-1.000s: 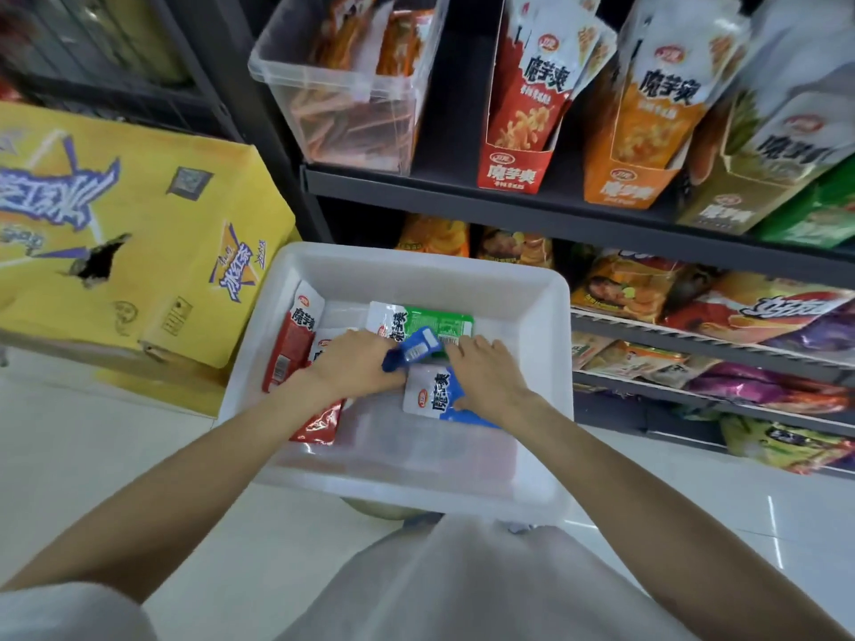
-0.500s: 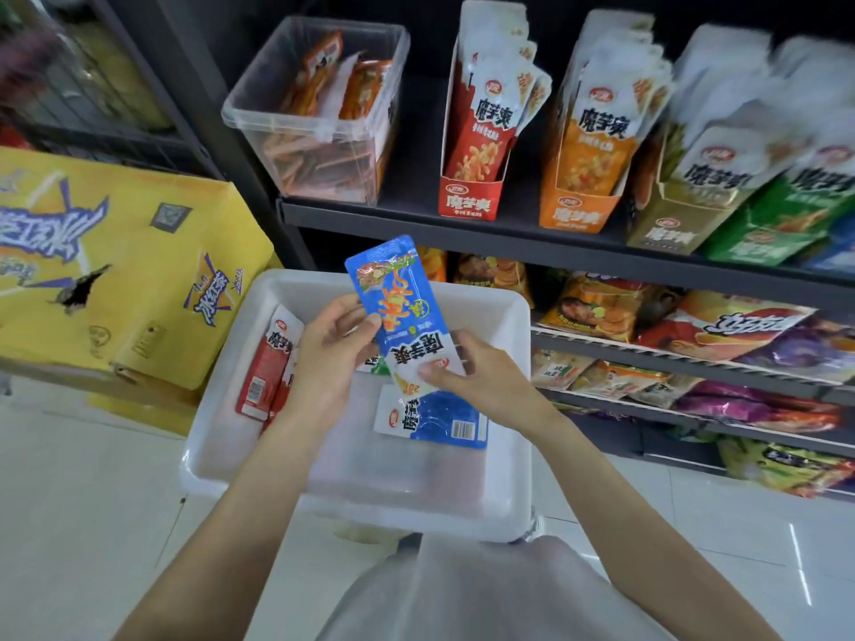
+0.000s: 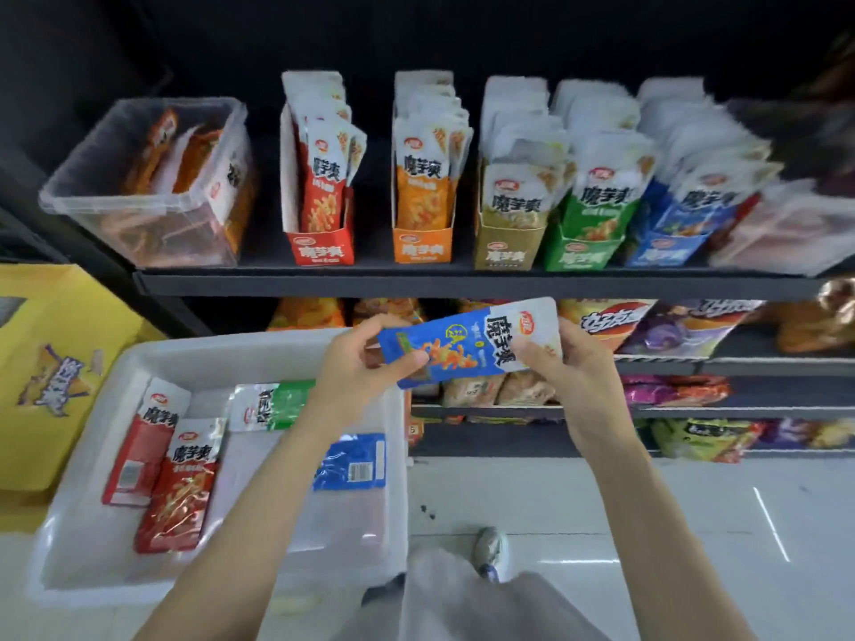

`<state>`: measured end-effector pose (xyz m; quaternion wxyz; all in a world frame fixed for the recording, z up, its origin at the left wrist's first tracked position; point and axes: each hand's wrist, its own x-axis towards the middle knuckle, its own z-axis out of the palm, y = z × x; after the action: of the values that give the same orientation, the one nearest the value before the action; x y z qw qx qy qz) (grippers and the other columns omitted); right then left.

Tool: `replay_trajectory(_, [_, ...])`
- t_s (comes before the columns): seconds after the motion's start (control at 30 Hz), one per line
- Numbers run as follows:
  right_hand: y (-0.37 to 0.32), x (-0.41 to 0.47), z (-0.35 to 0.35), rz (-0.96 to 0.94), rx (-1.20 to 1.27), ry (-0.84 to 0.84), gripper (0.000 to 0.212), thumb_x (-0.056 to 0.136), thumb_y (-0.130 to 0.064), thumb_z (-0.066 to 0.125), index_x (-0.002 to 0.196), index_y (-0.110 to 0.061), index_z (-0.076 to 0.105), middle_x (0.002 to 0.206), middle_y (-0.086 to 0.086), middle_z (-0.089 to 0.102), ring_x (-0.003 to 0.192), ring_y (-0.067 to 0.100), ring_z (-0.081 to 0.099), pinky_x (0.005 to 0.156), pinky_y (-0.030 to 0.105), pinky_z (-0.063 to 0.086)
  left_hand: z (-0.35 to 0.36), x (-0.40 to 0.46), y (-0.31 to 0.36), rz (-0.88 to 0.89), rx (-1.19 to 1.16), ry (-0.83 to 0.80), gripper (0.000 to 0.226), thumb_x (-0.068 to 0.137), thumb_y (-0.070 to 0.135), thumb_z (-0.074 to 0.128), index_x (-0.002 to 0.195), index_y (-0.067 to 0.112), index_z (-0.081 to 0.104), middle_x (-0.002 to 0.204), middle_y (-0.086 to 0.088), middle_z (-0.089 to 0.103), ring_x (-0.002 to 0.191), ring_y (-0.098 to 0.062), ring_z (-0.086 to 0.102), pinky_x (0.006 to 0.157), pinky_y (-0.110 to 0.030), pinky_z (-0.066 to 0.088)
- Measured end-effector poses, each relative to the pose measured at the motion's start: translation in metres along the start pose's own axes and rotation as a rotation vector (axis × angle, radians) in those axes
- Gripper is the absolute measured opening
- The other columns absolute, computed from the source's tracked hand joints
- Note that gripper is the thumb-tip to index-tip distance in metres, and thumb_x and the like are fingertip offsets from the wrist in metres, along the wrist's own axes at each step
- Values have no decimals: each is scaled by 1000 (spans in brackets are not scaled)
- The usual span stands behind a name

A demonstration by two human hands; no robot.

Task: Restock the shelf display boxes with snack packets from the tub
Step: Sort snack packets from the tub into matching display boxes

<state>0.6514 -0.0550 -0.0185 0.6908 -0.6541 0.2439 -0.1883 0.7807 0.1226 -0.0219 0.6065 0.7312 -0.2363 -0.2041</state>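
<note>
Both hands hold a blue snack packet (image 3: 467, 342) sideways in the air, just below the upper shelf edge and right of the white tub (image 3: 92, 580). My left hand (image 3: 361, 363) pinches its blue end; my right hand (image 3: 569, 363) grips its white end. In the tub lie two red packets (image 3: 178, 483), a green packet (image 3: 273, 404) and another blue packet (image 3: 354, 462). On the upper shelf stand display boxes: red (image 3: 321, 249), orange (image 3: 423, 245), tan (image 3: 506, 247), green (image 3: 585, 252) and blue (image 3: 666, 249), each with upright packets.
A clear bin (image 3: 152, 192) with orange packets stands at the shelf's left end. A yellow carton (image 3: 51, 363) sits left of the tub. Lower shelves (image 3: 694, 363) carry bagged snacks. My shoe (image 3: 490, 548) is on the pale tiled floor.
The blue packet came out of the tub, rose and moved right, turning from upright to sideways. Both hands went with it. My view tilted up toward the shelf.
</note>
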Motion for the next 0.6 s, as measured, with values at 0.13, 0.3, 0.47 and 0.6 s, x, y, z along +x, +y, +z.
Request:
replay_trajectory(0.13, [-10, -4, -55, -12, 4, 129, 11, 83, -3, 68, 89, -12, 68, 77, -5, 74, 68, 11, 69, 54, 26, 56, 68, 20, 8, 84, 105, -139, 24, 76, 22, 77, 87, 33, 59, 83, 17, 67, 78, -5, 63, 70, -22, 52])
replay_trajectory(0.3, [-26, -6, -136, -238, -140, 424, 15, 87, -2, 65, 85, -17, 65, 68, -16, 68, 65, 0, 64, 62, 17, 54, 144, 53, 44, 509, 330, 73, 18, 88, 17, 63, 107, 19, 62, 110, 6, 63, 106, -8, 57, 90, -25, 46])
replay_trajectory(0.47, [-47, 12, -195, -483, -341, 619, 11, 91, -11, 63, 96, -21, 62, 77, -28, 65, 76, -6, 59, 77, 26, 54, 200, 95, 75, 874, 638, 107, 20, 88, 12, 57, 104, 10, 67, 109, -4, 64, 106, -19, 54, 94, -23, 36])
replay_trajectory(0.6, [-67, 47, -220, -581, -487, 594, 12, 93, -18, 61, 104, -13, 63, 80, -25, 64, 76, -10, 59, 76, 21, 52, 206, 144, 122, 913, 805, 127, 25, 89, 28, 59, 110, 17, 63, 112, -2, 62, 109, -21, 50, 92, -27, 31])
